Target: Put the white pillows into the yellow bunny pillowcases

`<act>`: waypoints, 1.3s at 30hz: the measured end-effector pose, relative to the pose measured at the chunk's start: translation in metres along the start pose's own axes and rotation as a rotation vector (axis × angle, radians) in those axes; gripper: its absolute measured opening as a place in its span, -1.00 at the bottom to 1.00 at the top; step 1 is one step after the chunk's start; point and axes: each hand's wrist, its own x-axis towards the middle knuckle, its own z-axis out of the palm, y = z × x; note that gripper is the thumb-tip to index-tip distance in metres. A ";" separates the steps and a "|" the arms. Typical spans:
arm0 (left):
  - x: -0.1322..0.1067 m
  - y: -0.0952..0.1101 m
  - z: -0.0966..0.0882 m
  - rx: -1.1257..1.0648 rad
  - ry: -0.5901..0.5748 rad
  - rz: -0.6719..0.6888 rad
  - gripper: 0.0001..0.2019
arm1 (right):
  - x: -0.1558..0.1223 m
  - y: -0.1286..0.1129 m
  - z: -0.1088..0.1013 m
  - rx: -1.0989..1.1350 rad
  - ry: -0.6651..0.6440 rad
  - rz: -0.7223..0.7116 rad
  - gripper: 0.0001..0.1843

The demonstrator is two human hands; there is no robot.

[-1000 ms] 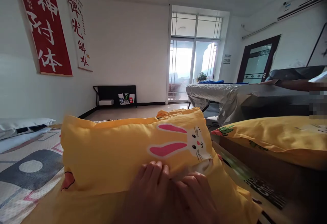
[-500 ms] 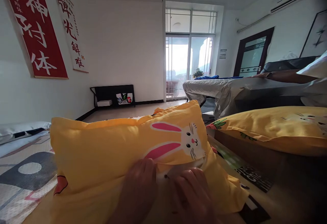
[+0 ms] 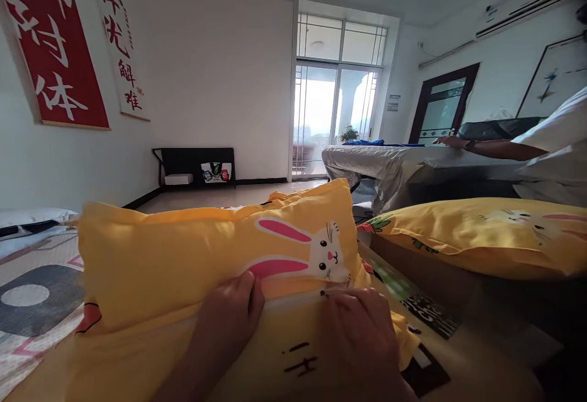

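Note:
A yellow pillow (image 3: 174, 255) with a printed white rabbit and pink ears lies before me. A fold or opening edge runs across its near side, with a paler lower panel (image 3: 275, 328) printed with dark "Hi" lettering. My left hand (image 3: 233, 310) is closed on that edge, below the rabbit's ears. Farther right, my right hand (image 3: 367, 322) has its fingers bent and pressed together on the same edge, beside a small dark spot. Whether that spot is a zip pull or print I cannot tell. The right fingertips are partly hidden.
Another yellow rabbit pillow (image 3: 458, 237) lies on the right. Patterned bedding (image 3: 41, 328) spreads at left. Behind, a co-worker's arm (image 3: 495, 148) rests over a table with a silvery cover (image 3: 362, 160). A black bench-like stand (image 3: 183, 163) is by the wall.
Both hands have pulled the edge apart and flatter; my right hand has moved a little right and up. The "Hi" lettering now shows. The view has shifted slightly, and the co-worker's arm shows more.

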 end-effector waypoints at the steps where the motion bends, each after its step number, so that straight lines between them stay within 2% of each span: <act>1: 0.001 -0.003 0.001 0.001 -0.016 -0.004 -0.72 | -0.002 0.005 0.000 -0.029 0.014 0.006 -0.90; 8: 0.004 -0.010 0.005 0.018 -0.075 -0.011 -0.71 | -0.010 0.023 -0.002 -0.147 0.064 0.014 -0.91; 14: 0.003 -0.010 0.002 0.011 -0.034 0.026 -0.73 | -0.012 0.019 -0.007 -0.117 0.052 0.034 -0.89; 18: 0.003 -0.006 -0.001 0.071 0.067 0.099 -0.76 | -0.014 0.012 -0.012 -0.112 0.087 0.020 -0.87; 21: 0.007 0.012 -0.005 0.088 0.119 0.207 -0.90 | -0.011 0.004 -0.016 -0.132 0.116 -0.008 -0.88; 26: 0.023 0.068 0.001 -0.049 0.102 0.365 -0.66 | 0.000 -0.009 -0.025 -0.156 0.167 -0.007 -0.83; 29: 0.035 0.092 0.012 -0.137 0.030 0.355 -0.72 | -0.004 -0.006 -0.032 -0.142 0.119 -0.012 -0.82; 33: 0.043 0.102 0.020 -0.142 -0.032 0.351 -0.92 | -0.019 0.005 -0.042 -0.128 -0.024 -0.014 -0.83; 36: 0.038 0.105 0.024 -0.140 -0.053 0.316 -0.91 | -0.027 0.007 -0.044 -0.109 -0.023 -0.016 -0.81; 39: 0.029 0.109 0.028 -0.115 0.019 0.254 -0.87 | -0.029 0.004 -0.041 -0.057 0.007 0.022 -0.84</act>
